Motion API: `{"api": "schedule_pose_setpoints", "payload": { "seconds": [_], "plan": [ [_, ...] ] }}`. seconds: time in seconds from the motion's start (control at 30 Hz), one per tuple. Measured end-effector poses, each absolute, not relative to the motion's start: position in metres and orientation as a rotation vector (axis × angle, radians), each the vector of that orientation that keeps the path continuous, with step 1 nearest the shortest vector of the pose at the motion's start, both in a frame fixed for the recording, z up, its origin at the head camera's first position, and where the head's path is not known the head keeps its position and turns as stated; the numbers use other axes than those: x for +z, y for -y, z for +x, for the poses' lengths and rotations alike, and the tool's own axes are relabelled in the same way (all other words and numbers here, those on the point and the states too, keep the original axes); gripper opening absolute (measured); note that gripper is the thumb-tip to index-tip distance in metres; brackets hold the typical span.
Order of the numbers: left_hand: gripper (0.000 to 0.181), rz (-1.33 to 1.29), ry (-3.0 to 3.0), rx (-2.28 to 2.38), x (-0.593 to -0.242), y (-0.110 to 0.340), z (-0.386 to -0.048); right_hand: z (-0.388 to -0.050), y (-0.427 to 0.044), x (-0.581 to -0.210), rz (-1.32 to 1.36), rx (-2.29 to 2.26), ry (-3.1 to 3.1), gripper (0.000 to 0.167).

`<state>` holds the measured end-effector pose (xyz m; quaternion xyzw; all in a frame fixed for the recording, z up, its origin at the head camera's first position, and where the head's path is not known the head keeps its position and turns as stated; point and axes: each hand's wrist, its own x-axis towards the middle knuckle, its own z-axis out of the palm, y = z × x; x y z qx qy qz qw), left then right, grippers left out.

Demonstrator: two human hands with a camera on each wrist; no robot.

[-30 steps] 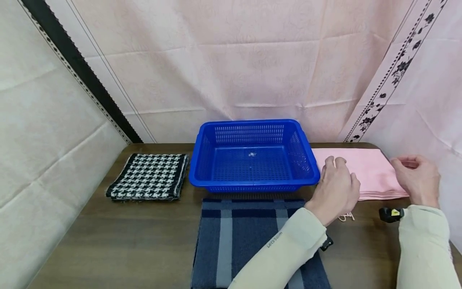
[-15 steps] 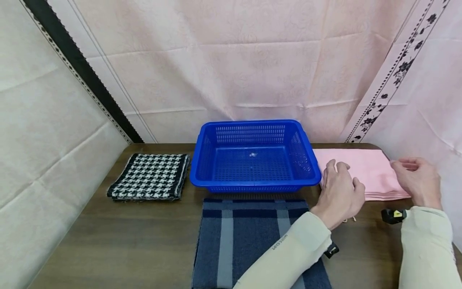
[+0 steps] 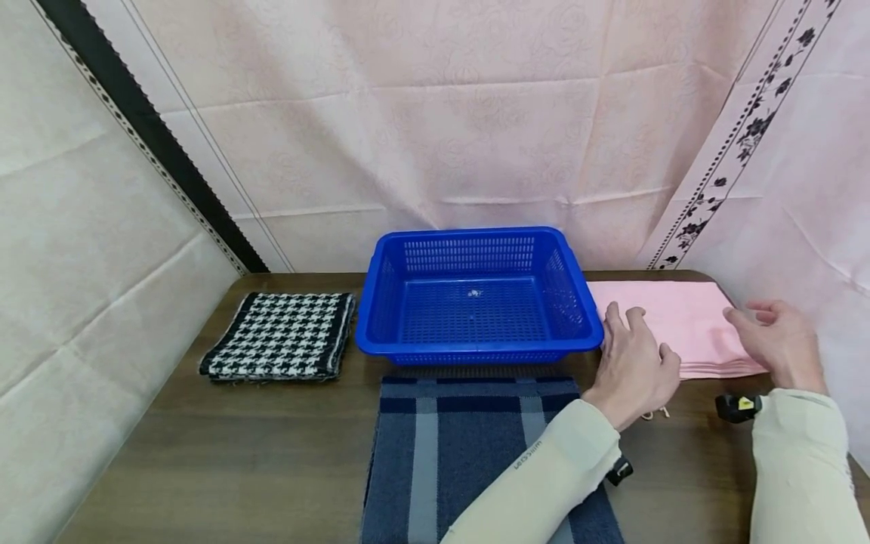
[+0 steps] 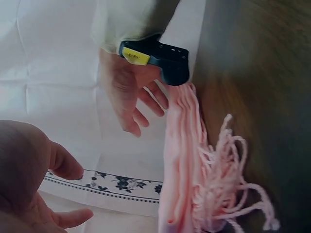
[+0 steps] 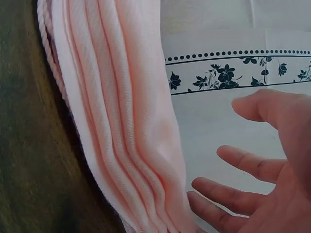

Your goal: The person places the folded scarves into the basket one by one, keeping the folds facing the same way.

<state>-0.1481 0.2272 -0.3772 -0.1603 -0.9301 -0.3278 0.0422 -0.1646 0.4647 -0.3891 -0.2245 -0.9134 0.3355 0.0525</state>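
A pink folded scarf (image 3: 693, 321) lies on the table to the right of the basket. Its stacked layers (image 5: 112, 116) fill the right wrist view, and loose fringe (image 4: 221, 179) spills from one side in the left wrist view. Over the scarf's left front part is my left hand (image 3: 635, 366), its fingers loosely bent and holding nothing. At the scarf's right edge is my right hand (image 3: 782, 347), thumb and fingers apart. In the right wrist view its lower fingertips (image 5: 201, 184) come close to the scarf; whether they touch it I cannot tell.
A blue plastic basket (image 3: 476, 349) stands at the back centre. Left of it lies a folded black-and-white houndstooth cloth (image 3: 282, 332). A dark blue striped cloth (image 3: 469, 453) lies in front of the basket, partly under my left sleeve (image 3: 537, 472). Pale curtains (image 3: 476, 136) hang around the table.
My left hand has shifted slightly right and lower over the scarf. The right thumb and fingers have parted, and that hand has moved slightly left. The scarf, basket and other cloths look unmoved.
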Motion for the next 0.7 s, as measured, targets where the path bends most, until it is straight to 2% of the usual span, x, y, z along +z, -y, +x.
{"api": "schedule_pose_setpoints", "payload": {
  "seconds": [0.37, 0.7],
  "plan": [
    [0.053, -0.52, 2.942, -0.965, -0.388, -0.225, -0.155, -0.168, -0.465, -0.396, -0.701, 1.015, 2.797, 0.079],
    [0.059, -0.4, 3.11, -0.954, -0.397, -0.227, -0.16, -0.169, -0.467, -0.4, -0.736, 1.004, 2.833, 0.077]
  ]
}}
